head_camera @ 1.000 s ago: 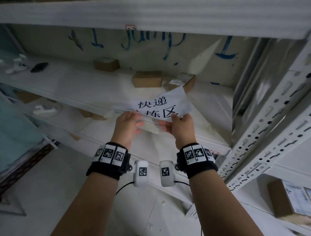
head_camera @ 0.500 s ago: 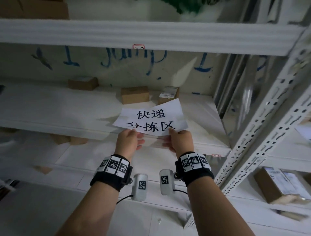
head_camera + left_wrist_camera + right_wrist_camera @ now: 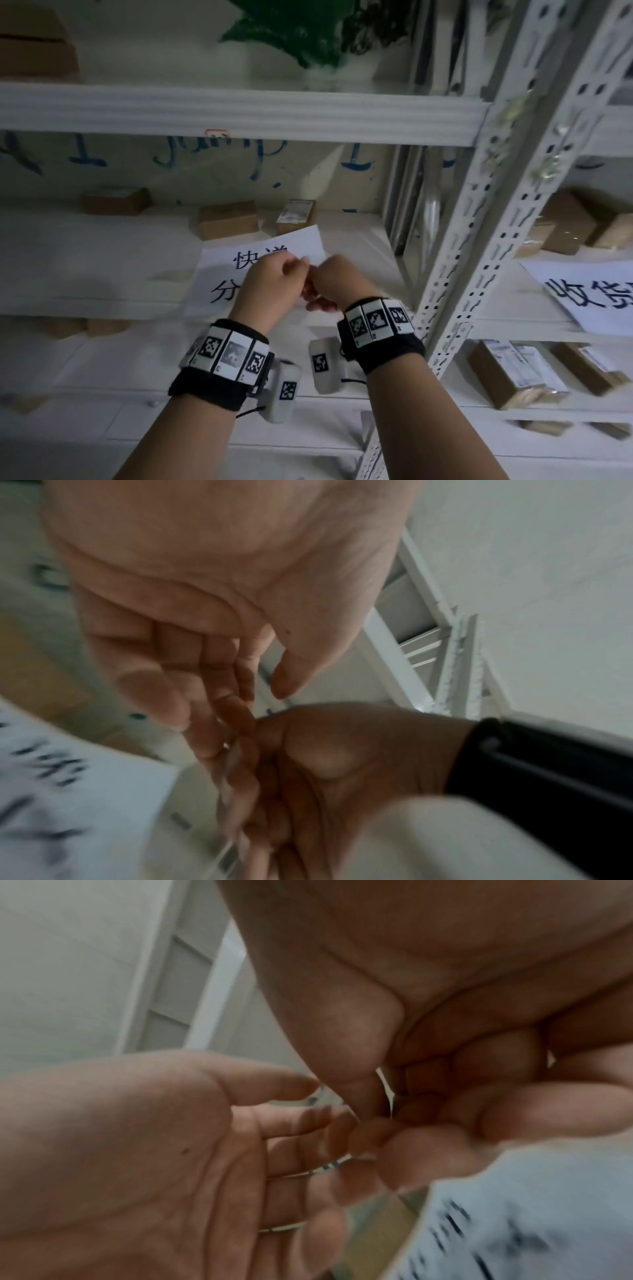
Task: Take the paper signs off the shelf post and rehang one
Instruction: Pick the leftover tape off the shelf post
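Far left on the shelf (image 3: 85, 260) stands a brown cardboard box (image 3: 114, 201), with two more boxes (image 3: 227, 219) further along near the back wall, which carries blue scrawl. In front of them the paper sign (image 3: 219, 274), white with black characters, lies flat on the shelf board, its lower edge reaching the front lip; it is blurred in both wrist views.

Above the sign, the left hand (image 3: 270, 287) is raised with its fingers loosely curled and thumb near the forefinger. The left wrist view shows the palm fairly open and the fingers (image 3: 219, 723) bent toward the other hand; whether they pinch anything I cannot tell.

Just beside it, touching at the fingertips, the right hand (image 3: 337, 284) is curled tight, thumb pressed to the fingers. Something thin and clear seems to sit between the two hands, too blurred to name.

Right of the hands rises the slotted white shelf post (image 3: 479, 240), tilted in the frame. Past it a second sign (image 3: 589, 294) lies on the neighbouring shelf, with brown parcels (image 3: 513, 373) below.
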Motion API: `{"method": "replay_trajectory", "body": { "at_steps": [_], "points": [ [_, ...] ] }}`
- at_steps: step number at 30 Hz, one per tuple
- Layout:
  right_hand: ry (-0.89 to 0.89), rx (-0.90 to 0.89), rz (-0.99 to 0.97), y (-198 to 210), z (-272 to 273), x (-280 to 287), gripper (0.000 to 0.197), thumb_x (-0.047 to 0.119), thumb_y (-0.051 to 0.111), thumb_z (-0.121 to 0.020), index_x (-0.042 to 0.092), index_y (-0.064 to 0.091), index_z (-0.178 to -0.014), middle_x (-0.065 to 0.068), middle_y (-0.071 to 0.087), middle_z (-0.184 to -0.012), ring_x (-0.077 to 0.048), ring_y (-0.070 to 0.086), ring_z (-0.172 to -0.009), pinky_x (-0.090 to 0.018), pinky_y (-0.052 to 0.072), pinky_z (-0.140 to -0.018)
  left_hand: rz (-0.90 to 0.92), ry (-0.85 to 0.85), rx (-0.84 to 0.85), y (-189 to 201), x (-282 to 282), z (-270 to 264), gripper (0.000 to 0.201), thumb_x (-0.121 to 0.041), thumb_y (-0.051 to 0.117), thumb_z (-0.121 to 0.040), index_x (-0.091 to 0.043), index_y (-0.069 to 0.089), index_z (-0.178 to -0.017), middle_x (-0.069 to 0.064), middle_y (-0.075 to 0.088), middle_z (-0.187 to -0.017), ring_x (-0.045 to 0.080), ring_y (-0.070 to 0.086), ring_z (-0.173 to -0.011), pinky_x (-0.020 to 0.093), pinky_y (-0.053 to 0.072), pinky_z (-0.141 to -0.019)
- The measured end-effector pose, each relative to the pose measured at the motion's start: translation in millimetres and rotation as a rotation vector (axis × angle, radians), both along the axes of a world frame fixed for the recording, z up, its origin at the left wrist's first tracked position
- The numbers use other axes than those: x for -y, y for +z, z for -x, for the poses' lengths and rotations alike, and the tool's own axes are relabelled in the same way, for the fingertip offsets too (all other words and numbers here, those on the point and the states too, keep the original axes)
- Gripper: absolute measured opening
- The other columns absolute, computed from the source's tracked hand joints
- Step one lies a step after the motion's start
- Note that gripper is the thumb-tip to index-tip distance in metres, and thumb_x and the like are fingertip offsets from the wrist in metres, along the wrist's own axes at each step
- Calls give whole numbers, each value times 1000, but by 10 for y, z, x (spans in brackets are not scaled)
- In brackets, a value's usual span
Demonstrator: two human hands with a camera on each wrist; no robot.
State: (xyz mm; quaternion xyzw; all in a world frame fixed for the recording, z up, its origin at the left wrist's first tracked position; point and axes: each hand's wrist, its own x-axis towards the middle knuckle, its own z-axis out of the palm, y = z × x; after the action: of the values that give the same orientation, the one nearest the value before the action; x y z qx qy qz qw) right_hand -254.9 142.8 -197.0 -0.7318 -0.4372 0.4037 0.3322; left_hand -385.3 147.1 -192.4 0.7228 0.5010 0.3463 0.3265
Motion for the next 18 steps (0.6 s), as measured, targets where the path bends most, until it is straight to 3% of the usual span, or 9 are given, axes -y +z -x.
{"method": "replay_trajectory", "body": {
  "at_steps": [3,5,8,10,11,14,16,18],
  "points": [
    [-7,29,-147,531,-248,165,33,28,52,-108,6,71,-92,-1,76,-58,-21,80,-61,-24,54,-50,-166,-25,44,393,214,-290,23,-43,54,-102,-27,69,-96,-9,72,-84,3,69,-78,24,54,-66],
    [-29,19,-309,818,-436,350,29,26,51,-107,10,74,-99,-3,80,-68,-19,81,-63,-27,56,-56,-246,-55,146,662,356,-450,19,-40,56,-102,-25,69,-101,-11,71,-89,-4,68,-78,15,49,-65],
    [-55,13,-563,1159,-698,645,27,21,55,-103,10,79,-97,-4,80,-73,-9,74,-54,-28,59,-56,-376,-117,278,978,531,-705,19,-39,58,-101,-24,69,-105,-11,71,-94,2,71,-88,29,60,-79],
    [-97,72,-710,1331,-910,793,27,21,58,-99,9,79,-88,-8,79,-73,-17,76,-62,-41,66,-63,-484,-135,307,1143,641,-935,18,-37,59,-100,-22,68,-103,-11,71,-95,5,69,-92,34,60,-84],
    [-122,124,-782,1394,-1013,854,25,23,60,-98,10,79,-87,-8,79,-74,-21,77,-70,-46,66,-68,-534,-148,322,1214,692,-1052,16,-34,59,-100,-21,68,-103,-12,70,-95,4,69,-93,33,60,-85],
    [-225,332,-959,1510,-1326,1025,19,29,63,-100,21,81,-102,7,80,-90,-8,75,-87,-39,64,-81,-654,-198,333,1380,845,-1364,13,-25,60,-101,-16,69,-103,-12,70,-95,1,67,-92,20,56,-82],
    [-288,395,-1041,1539,-1538,1143,17,30,66,-100,24,80,-106,12,79,-94,-2,73,-91,-36,63,-85,-711,-232,297,1443,917,-1548,12,-22,61,-101,-15,69,-103,-10,69,-96,0,66,-91,12,53,-78],
    [-353,376,-1093,1527,-1741,1238,14,28,70,-98,24,80,-106,13,79,-94,-1,73,-89,-35,63,-85,-754,-270,236,1482,951,-1718,12,-24,62,-100,-15,69,-104,-9,67,-100,1,64,-94,14,53,-80]
  ]
}}
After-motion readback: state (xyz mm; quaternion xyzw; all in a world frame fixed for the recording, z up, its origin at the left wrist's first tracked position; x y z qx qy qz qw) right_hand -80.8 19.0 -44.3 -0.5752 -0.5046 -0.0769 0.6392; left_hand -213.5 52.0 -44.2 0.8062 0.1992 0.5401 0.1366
